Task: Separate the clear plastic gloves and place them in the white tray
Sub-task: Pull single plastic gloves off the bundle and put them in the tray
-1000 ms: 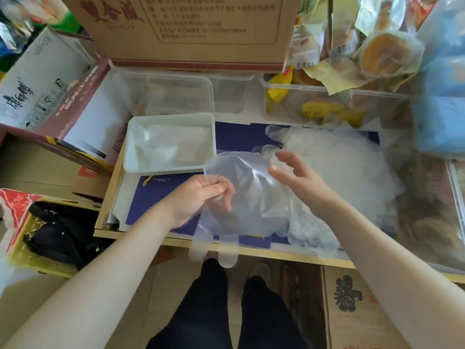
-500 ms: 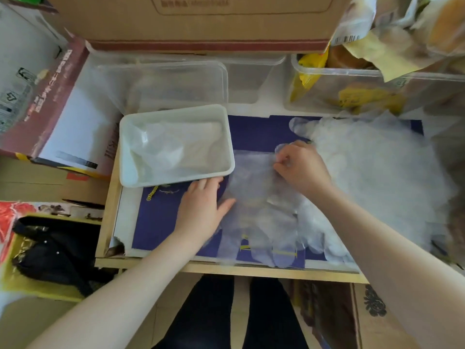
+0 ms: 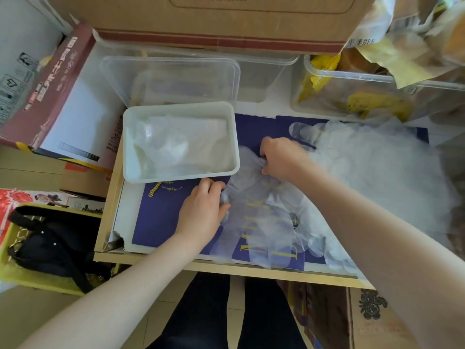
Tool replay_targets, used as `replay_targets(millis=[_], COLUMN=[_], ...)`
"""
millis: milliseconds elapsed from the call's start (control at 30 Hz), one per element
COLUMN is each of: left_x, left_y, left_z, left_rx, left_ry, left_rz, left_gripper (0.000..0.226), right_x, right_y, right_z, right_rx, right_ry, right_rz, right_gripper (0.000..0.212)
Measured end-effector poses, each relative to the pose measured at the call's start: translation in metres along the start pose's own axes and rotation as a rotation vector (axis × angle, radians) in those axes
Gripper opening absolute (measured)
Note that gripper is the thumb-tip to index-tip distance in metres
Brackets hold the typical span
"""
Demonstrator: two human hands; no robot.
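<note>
Left arm: bare forearm rises from the lower left; left hand [image 3: 202,210] lies palm down, knuckles up, on the blue sheet [image 3: 161,215].
Left fingers: curled together, their tips pinching the near-left edge of the glove [image 3: 254,202].
Right arm: bare forearm crosses from the lower right; right hand [image 3: 283,157] is knuckles up, wrist bent toward the tray [image 3: 235,137].
Right fingers: curled tight, gripping the glove's far edge; the tips are tucked under and hidden.
Glove: thin clear film, wrinkled, spread flat between the two sets of fingertips; its finger lobes point toward the table's near edge, with gold lettering showing through.
Pile [image 3: 377,172]: heaped clear gloves, milky and crumpled, just right of the right fingers and touching that hand.
Tray: white, rectangular, rounded corners, shallow; just beyond the left fingertips and left of the right fingers. Crumpled clear gloves lie inside.
Tub [image 3: 171,76]: clear plastic, rectangular, beyond the tray.
Box [image 3: 216,23]: brown cardboard, farthest from both hands.
</note>
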State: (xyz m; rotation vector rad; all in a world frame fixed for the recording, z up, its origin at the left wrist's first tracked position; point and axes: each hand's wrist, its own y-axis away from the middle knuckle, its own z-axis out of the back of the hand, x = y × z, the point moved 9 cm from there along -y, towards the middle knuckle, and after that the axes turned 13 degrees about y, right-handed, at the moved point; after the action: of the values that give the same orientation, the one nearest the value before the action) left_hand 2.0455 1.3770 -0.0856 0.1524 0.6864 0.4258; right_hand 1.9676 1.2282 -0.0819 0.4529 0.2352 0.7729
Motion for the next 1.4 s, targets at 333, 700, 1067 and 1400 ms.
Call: replay_targets(millis=[333,700,1067,1400], left_x=[-0.025,-0.111,-0.177,-0.195], left_y=[0.003,-0.013,0.009,0.017], left_z=[-0.007,0.025,0.07,0.052], left_rx=[0.162,0.065,-0.167,0.142], left_ry=[0.383,0.845,0.71,1.073], left_rz=[0.151,-0.019,-0.35,-0.239], left_gripper=[0.081,0.018,0.042,0.05], right_x=[-0.037,-0.089,-0.099,-0.077], right_y=[0.055,0.1,0.144,0.171], right_z=[0.025,0.055,0.079,0.109], right_rx=[-0.094,-0.098,-0.269,-0.221], right_ry=[-0.547,-0.967,-1.499,-1.527], right_rz=[0.241,0.089,-0.213,-0.052], right_gripper=[0.012,0.019,0.024,0.026])
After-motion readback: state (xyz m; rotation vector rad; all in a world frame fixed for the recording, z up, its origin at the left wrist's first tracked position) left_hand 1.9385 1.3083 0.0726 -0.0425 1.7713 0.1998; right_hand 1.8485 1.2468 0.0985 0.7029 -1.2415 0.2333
